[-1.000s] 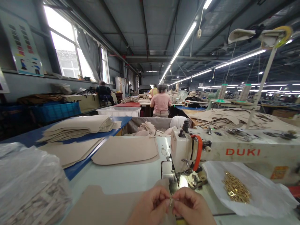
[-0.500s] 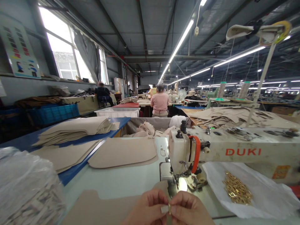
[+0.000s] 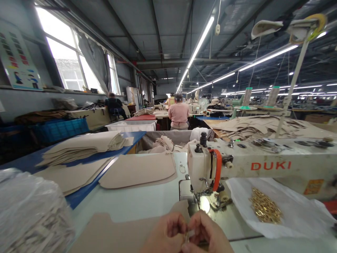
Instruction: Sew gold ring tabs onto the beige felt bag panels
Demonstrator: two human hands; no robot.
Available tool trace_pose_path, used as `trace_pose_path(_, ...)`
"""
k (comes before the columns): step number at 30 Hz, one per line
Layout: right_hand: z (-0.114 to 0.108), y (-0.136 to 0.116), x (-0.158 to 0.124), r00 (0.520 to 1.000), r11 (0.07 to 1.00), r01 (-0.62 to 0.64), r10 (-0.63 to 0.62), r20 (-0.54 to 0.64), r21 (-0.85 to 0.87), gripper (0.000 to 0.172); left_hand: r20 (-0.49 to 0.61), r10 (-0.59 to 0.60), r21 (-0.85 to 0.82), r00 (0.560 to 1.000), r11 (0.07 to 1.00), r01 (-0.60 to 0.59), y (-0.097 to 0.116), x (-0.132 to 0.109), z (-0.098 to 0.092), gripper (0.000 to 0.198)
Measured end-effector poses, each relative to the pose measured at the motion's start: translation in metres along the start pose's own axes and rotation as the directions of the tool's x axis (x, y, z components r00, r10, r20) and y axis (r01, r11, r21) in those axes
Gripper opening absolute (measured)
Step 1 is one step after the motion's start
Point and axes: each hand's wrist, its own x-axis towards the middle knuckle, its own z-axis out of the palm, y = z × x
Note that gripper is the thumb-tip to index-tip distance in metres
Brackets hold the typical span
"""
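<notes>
My left hand [image 3: 167,233] and my right hand [image 3: 207,233] meet at the bottom edge of the view, fingers pinched together on a small pale strip with a bit of metal [image 3: 189,234] between them. They hover over a beige fabric piece [image 3: 116,232] lying on the pale table. Just beyond them is the needle area [image 3: 204,200] of a white DUKI sewing machine [image 3: 258,165].
A white sheet with a heap of small gold metal rings [image 3: 262,209] lies right of the needle. Beige cut pieces [image 3: 137,170] and stacks [image 3: 84,146] sit on the left. A clear plastic bag [image 3: 28,214] is at the lower left. A person in pink [image 3: 179,114] sits ahead.
My hands have dropped lower in the view and closed tighter round the small strip and metal piece. The camera has tilted up slightly.
</notes>
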Motion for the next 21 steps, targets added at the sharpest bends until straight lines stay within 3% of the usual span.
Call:
trace_pose_path(3,-0.001,0.001,-0.001,0.999,0.994,0.041,-0.042,-0.004,-0.097,0.037,0.011,-0.007,-0.010,1.000,1.000,0.007,0.003,-0.001,0.000,0.012)
trace_pose_path(5,-0.004,0.000,-0.003,0.995,0.962,0.097,-0.104,-0.011,-0.257,0.025,-0.002,-0.039,-0.021,0.999,0.999,0.039,0.003,0.000,0.001,0.012)
trace_pose_path(7,-0.007,-0.002,-0.005,0.982,0.882,0.161,-0.187,-0.015,-0.444,0.012,-0.012,-0.073,-0.039,0.997,0.997,0.072,0.003,0.001,0.002,0.012)
trace_pose_path(9,-0.010,-0.005,-0.006,0.969,0.800,0.208,-0.247,0.006,-0.563,0.010,-0.012,-0.092,-0.061,0.996,0.994,0.091,0.002,0.002,0.002,0.013)
trace_pose_path(12,-0.012,-0.008,-0.006,0.960,0.750,0.236,-0.279,0.028,-0.618,0.013,-0.036,-0.099,-0.095,0.994,0.991,0.096,0.000,0.003,0.002,0.014)
trace_pose_path(17,-0.009,-0.011,-0.003,0.953,0.743,0.193,-0.296,-0.057,-0.641,0.015,-0.129,-0.047,-0.184,0.990,0.983,0.022,0.000,0.002,0.002,0.018)
trace_pose_path(21,-0.005,-0.009,-0.002,0.954,0.766,0.149,-0.279,-0.114,-0.626,0.016,-0.076,-0.047,-0.189,0.996,0.981,0.032,0.000,0.001,0.000,0.024)
